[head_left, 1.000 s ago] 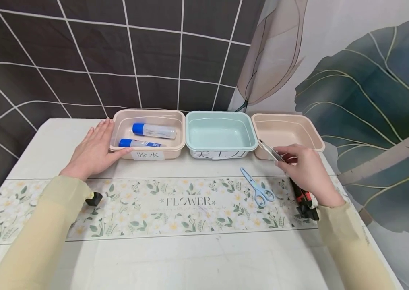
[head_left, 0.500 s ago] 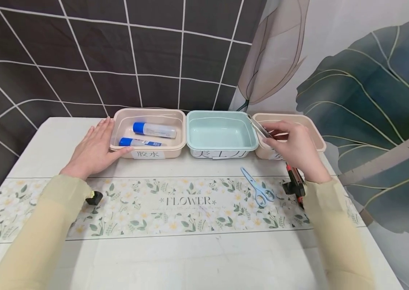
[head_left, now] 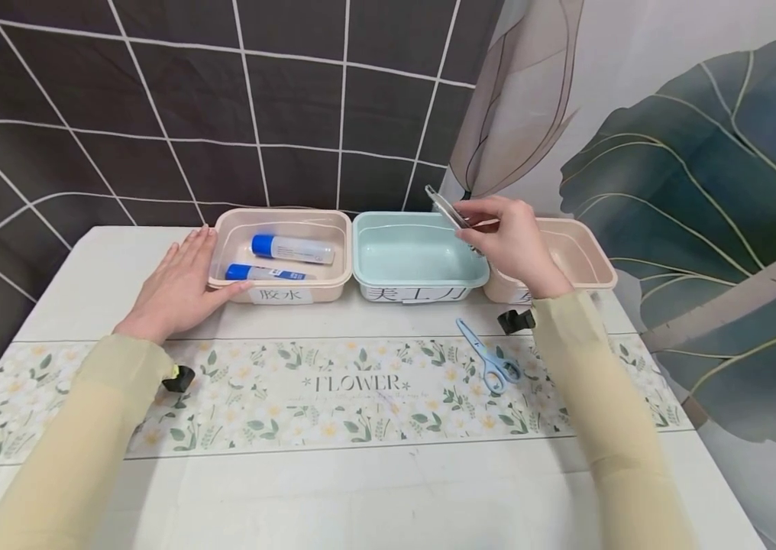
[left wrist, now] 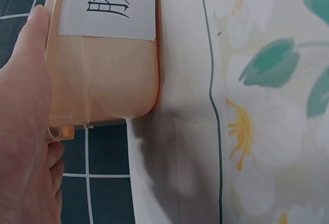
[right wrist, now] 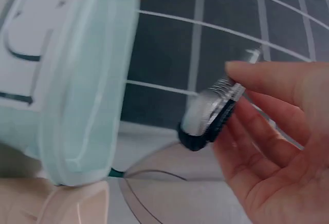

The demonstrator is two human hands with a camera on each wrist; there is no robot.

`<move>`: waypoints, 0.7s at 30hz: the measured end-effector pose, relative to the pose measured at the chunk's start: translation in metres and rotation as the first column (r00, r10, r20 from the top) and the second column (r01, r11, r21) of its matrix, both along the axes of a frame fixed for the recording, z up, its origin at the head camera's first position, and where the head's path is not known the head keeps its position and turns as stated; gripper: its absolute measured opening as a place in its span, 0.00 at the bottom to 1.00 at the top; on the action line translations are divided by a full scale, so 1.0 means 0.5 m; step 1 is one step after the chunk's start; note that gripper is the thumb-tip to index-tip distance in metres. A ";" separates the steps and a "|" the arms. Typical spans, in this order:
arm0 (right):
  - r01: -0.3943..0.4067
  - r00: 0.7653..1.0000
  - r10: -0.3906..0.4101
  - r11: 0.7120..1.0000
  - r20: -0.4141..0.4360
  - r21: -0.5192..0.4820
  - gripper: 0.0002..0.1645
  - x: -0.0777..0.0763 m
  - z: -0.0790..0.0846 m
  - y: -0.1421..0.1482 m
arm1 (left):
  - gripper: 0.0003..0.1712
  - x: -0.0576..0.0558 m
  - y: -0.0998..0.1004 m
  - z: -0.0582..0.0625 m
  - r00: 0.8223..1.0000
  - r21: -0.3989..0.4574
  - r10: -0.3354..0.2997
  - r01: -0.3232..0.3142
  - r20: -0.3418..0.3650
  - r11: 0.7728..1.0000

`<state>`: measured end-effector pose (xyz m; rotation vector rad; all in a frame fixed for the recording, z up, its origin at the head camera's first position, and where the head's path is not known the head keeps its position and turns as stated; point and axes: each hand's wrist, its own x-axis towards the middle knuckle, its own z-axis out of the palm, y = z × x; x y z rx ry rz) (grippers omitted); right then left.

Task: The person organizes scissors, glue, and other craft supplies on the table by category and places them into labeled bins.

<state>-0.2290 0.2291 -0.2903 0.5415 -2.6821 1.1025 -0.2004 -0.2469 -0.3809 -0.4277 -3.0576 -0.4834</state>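
My left hand (head_left: 171, 286) lies against the left end of the left pink box (head_left: 336, 286), fingers stretched out and thumb along the front rim; the left wrist view shows the same pink box (left wrist: 113, 80). My right hand (head_left: 508, 237) pinches a slim silver utility knife (head_left: 446, 206) between thumb and fingers, above the right rear rim of the blue box (head_left: 422, 286). In the right wrist view the knife (right wrist: 211, 111) has a ridged metal body and a black end. Two blue-capped glue tubes, one the upper glue tube (head_left: 302, 250), lie in the left box.
Light-blue scissors (head_left: 487, 355) lie on the flowered table runner (head_left: 244, 412), left of my right sleeve. The right pink box (head_left: 580, 252) stands beside the blue one, partly hidden by my right hand. A dark gridded cloth (head_left: 292, 99) hangs behind the boxes.
My right hand has moved left and up with the utility knife, from the right box to over the blue box. A red-and-black object under the right wrist is no longer visible. My left hand stays put.
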 end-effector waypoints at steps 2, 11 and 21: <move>-0.025 1.000 0.025 1.000 -0.003 -0.004 0.22 -0.013 -0.004 -0.010 | 0.64 0.000 0.001 -0.002 1.000 -0.001 0.000 0.000 -0.001 1.000; -0.084 0.996 0.082 0.994 0.032 0.068 0.21 -0.059 -0.019 -0.032 | 0.64 0.002 0.002 -0.003 1.000 0.001 0.005 -0.005 0.009 1.000; -0.141 0.982 0.118 0.977 0.147 0.157 0.20 -0.100 -0.051 -0.056 | 0.65 0.005 0.002 0.000 1.000 0.004 0.007 -0.007 0.013 1.000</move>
